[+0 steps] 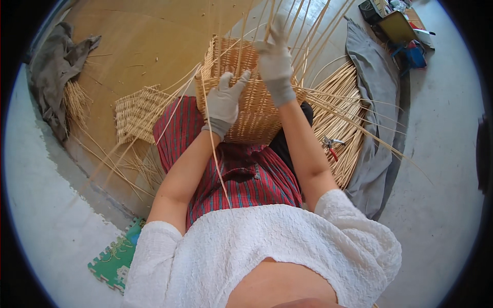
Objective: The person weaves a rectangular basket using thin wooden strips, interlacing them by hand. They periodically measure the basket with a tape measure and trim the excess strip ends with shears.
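Note:
A half-woven wicker basket (pixel 257 115) stands between my knees, with long upright stakes rising from its far side. My left hand (pixel 224 101), in a pale grey work glove, grips the near wall at the rim, thumb and forefinger pointing up. Against the right part of the rim, my gloved right hand (pixel 275 64) is blurred by motion. Its fingers are closed around a wicker strand (pixel 269 25) among the stakes. One loose strand (pixel 211 136) hangs past my left wrist down to my lap.
A flat woven wicker panel (pixel 136 113) lies left of my knee. At right, a bundle of wicker rods (pixel 339 120) rests on a grey cloth (pixel 372 118), with red-handled pliers (pixel 332 148) on top. Another grey cloth (pixel 54 72) lies far left, and a green foam mat (pixel 113 262) near left.

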`<act>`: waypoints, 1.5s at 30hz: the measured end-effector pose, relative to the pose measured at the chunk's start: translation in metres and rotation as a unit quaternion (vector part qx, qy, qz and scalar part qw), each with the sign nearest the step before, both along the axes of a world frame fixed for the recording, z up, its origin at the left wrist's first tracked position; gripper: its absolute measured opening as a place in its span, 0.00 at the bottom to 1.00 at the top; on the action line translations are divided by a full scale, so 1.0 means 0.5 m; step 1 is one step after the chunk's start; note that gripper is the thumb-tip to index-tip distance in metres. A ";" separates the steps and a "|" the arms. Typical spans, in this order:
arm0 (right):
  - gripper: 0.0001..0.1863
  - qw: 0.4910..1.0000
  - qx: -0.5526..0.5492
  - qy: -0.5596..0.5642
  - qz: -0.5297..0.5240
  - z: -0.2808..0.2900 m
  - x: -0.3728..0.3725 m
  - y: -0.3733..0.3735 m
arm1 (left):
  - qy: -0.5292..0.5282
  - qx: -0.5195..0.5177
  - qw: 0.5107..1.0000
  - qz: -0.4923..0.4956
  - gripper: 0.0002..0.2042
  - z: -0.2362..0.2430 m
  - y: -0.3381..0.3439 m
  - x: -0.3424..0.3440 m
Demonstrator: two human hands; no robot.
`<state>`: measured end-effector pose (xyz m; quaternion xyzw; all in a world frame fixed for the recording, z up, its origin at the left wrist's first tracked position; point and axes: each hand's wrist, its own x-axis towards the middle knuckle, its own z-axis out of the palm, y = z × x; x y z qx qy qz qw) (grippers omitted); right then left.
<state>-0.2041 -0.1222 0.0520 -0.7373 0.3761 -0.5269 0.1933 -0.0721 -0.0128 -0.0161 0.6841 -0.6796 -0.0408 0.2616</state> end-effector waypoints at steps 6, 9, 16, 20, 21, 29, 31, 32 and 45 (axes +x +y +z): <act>0.16 0.974 0.136 -0.068 -0.166 -0.124 -0.187 0.132 | -0.033 -0.217 0.972 -0.089 0.30 0.028 -0.031 -0.051; 0.26 0.965 -0.103 0.178 -0.161 -0.011 -0.140 0.038 | -0.041 -0.038 0.997 -0.044 0.35 0.014 -0.038 -0.160; 0.31 0.942 0.268 -0.166 -0.118 -0.078 -0.286 0.104 | -0.084 0.060 0.994 -0.037 0.35 0.040 -0.110 -0.164; 0.21 0.988 0.086 0.058 -0.115 -0.054 -0.171 0.179 | 0.045 -0.014 0.998 -0.036 0.31 0.024 -0.099 -0.116; 0.19 0.990 0.020 0.099 -0.096 -0.038 -0.141 0.166 | 0.097 -0.063 0.993 -0.030 0.34 0.029 -0.085 -0.092; 0.43 0.901 -0.115 0.377 -0.178 -0.138 0.027 0.039 | -0.010 0.105 0.994 0.039 0.39 0.036 -0.055 0.059; 0.42 0.911 -0.129 0.353 -0.166 -0.170 0.024 0.022 | -0.042 0.099 0.993 0.050 0.33 0.026 -0.058 0.057; 0.42 0.916 -0.133 0.344 -0.158 -0.178 0.021 0.020 | -0.024 0.101 0.994 0.043 0.33 0.019 -0.057 0.060; 0.32 0.963 -0.082 0.231 -0.111 -0.084 0.016 0.075 | 0.134 -0.140 0.980 0.051 0.27 -0.027 0.007 0.105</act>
